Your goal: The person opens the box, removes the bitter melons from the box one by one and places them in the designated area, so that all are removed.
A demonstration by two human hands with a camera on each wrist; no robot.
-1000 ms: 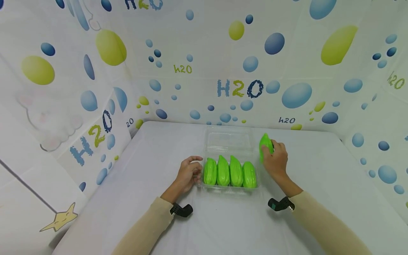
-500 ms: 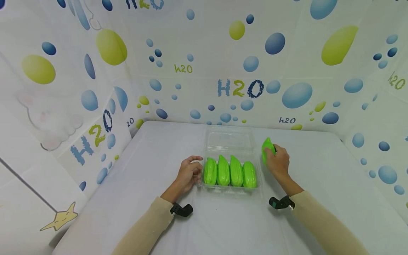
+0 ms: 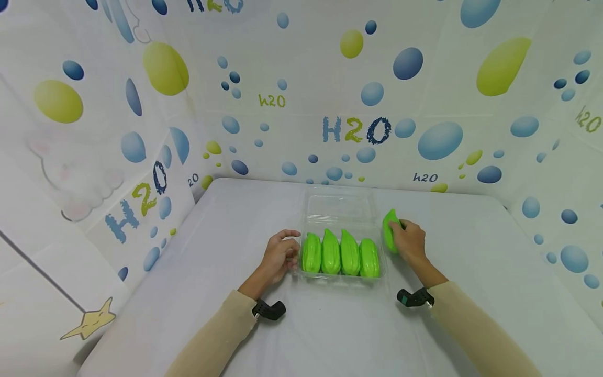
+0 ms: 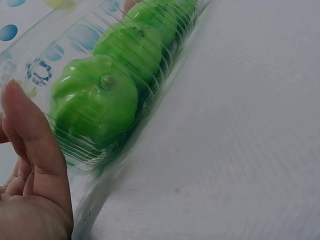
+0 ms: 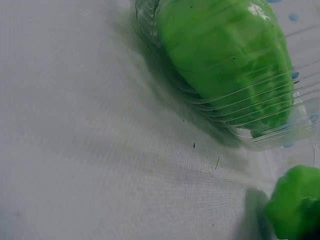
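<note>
A clear plastic clamshell box (image 3: 342,276) lies with its lid folded back, holding several bright green, ribbed star fruits (image 3: 331,253) side by side. My left hand (image 3: 280,255) is against the box's left end, its fingers loosely bent; the left wrist view has a finger (image 4: 37,132) alongside the clear wall. Just right of the box, my right hand (image 3: 409,239) grips another star fruit (image 3: 389,232), pointed end up. In the right wrist view only part of that star fruit (image 5: 295,202) appears at the lower right corner, and the hand is out of sight.
The transparent lid (image 3: 340,204) lies back toward the far edge of the white-covered table (image 3: 226,220). A white curtain (image 3: 301,68) with blue and yellow-green spots rises behind the table and at its sides.
The right hand has shifted slightly, bringing its star fruit down and nearer the box's right side, and the fruit's tip has lowered. The left hand and box stay put.
</note>
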